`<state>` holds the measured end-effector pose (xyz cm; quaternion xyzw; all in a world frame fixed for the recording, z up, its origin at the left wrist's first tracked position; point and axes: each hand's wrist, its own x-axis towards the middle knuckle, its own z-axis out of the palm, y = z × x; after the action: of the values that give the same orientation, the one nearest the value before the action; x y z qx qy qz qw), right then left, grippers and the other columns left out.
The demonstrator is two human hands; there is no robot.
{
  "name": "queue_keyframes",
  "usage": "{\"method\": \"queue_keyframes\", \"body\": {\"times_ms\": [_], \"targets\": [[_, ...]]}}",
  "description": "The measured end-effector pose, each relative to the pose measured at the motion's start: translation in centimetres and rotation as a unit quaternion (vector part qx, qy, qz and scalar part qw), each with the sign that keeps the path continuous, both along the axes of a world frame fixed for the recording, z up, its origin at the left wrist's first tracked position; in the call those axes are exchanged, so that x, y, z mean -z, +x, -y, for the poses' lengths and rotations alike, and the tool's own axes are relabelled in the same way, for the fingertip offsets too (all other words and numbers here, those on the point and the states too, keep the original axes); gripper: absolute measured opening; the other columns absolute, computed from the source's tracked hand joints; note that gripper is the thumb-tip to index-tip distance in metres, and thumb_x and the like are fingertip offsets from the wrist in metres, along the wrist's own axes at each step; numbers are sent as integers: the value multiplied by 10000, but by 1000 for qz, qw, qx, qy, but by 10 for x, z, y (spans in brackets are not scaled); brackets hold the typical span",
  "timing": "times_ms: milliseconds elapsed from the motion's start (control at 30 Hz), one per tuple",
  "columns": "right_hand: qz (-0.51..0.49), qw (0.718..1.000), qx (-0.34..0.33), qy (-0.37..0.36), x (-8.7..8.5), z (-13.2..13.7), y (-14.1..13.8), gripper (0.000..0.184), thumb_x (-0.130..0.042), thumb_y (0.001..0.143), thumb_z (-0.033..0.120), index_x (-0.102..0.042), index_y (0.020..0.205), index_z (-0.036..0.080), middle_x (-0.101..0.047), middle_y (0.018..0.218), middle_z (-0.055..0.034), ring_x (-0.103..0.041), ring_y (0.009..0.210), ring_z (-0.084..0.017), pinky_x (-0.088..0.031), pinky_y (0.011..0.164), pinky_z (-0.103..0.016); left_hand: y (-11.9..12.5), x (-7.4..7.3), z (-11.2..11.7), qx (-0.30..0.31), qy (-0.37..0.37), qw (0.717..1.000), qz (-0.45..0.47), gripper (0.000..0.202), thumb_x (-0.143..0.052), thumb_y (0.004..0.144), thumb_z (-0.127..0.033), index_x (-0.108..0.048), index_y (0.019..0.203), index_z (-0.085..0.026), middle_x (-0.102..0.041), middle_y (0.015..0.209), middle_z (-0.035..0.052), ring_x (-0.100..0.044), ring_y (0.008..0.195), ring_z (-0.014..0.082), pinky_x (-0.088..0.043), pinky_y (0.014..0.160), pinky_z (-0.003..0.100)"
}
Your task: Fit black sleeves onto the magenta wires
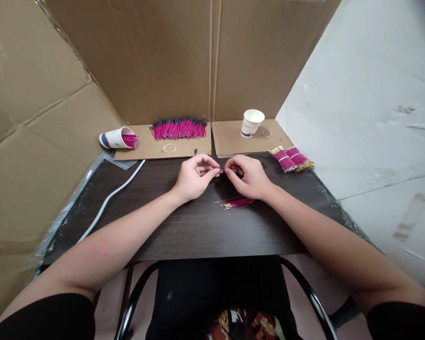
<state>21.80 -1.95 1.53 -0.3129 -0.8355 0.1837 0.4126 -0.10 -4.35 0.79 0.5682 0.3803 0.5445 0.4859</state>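
Note:
Over the middle of the dark table, my left hand (195, 178) and my right hand (248, 176) meet fingertip to fingertip. Both are pinched closed on a thin wire (222, 169) with a dark part showing between the fingertips; most of it is hidden by the fingers. Below my right hand lies a small loose pile of magenta wires (236, 203) with gold-coloured metal ends. Just beyond my left hand, a small black-tipped piece (195, 151) lies by the cardboard's edge. Small black bits (263, 163) are scattered behind my right hand.
Black-tipped magenta wires (179, 129) lie in a row on flat cardboard (141, 154). A tipped paper cup (111, 139) holds more wires; another cup (252, 123) stands upright. Rubber bands (169, 148) lie nearby. Banded wire bundles (291, 159) sit right, a white cable (109, 197) left. Cardboard walls (163, 61) enclose the back.

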Motion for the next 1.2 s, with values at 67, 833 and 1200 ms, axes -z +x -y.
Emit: {"method": "queue_keyframes", "body": {"times_ms": [67, 833, 1200], "targets": [[-24, 999, 7, -37, 0, 0, -1, 94, -673, 1016, 247, -682, 927, 217, -667, 800, -19, -528, 665, -172, -438, 648, -334, -1, -1, 0, -5, -3, 1000, -14, 379, -970, 803, -247, -687, 1040, -158, -786, 1041, 79, -787, 920, 176, -691, 949, 379], [-271, 900, -128, -315, 4, 15, -24, 513, -773, 1018, 627, -385, 991, 293, -642, 834, 30, -563, 703, -164, -474, 632, -313, -1, -2, -1, 49, -91, 993, 50, 355, -1003, 804, -412, -880, 1010, -149, -824, 865, 74, -725, 756, 161, -586, 709, 307], [-220, 920, -124, -301, 7, 22, -23, 377, -728, 1067, 547, -467, 1037, 277, -691, 918, -8, -648, 821, -189, -512, 711, -338, -6, -13, -5, 35, -88, 994, 57, 334, -980, 811, -385, -820, 967, -137, -833, 932, 89, -753, 769, 160, -589, 678, 281]]}}
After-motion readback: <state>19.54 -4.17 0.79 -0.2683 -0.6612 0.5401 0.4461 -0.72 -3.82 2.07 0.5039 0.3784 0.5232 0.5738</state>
